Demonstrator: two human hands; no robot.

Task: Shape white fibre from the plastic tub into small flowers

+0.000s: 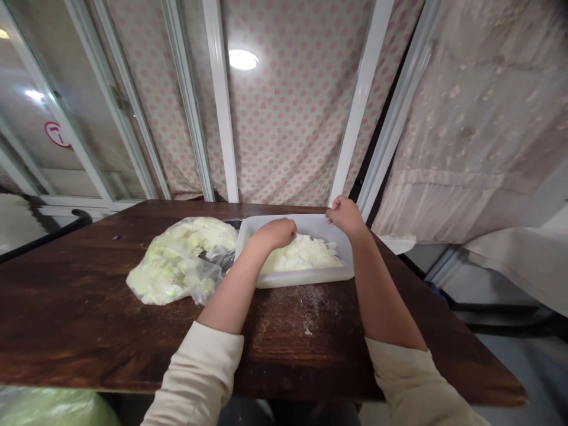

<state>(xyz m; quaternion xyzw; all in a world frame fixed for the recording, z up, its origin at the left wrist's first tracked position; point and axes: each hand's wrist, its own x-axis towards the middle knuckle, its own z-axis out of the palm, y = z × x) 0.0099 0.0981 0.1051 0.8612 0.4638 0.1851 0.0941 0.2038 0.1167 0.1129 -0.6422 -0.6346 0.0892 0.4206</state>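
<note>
A white plastic tub (pixel 306 276) stands near the far edge of the table, partly filled with pale white flakes or chopped pieces (pixel 306 253). Over its left part, just above the pieces, is my left hand (pixel 276 232), fingers curled closed; whatever they hold is hidden. My right hand (pixel 345 214) is at the tub's far right corner, its fingers bent together in a pinch. I cannot make out anything between them, or whether they touch the rim. Left of the tub lies a clear plastic bag (pixel 171 266) full of pale yellow-green pieces that look like chopped cabbage.
The dark brown wooden table (pixel 80 284) has fine white crumbs (pixel 306 302) in front of the tub. Behind it are framed glass panels with a pink-dotted curtain (pixel 288 130). At the lower left, below the table edge, sits a light green plastic bag (pixel 57 408).
</note>
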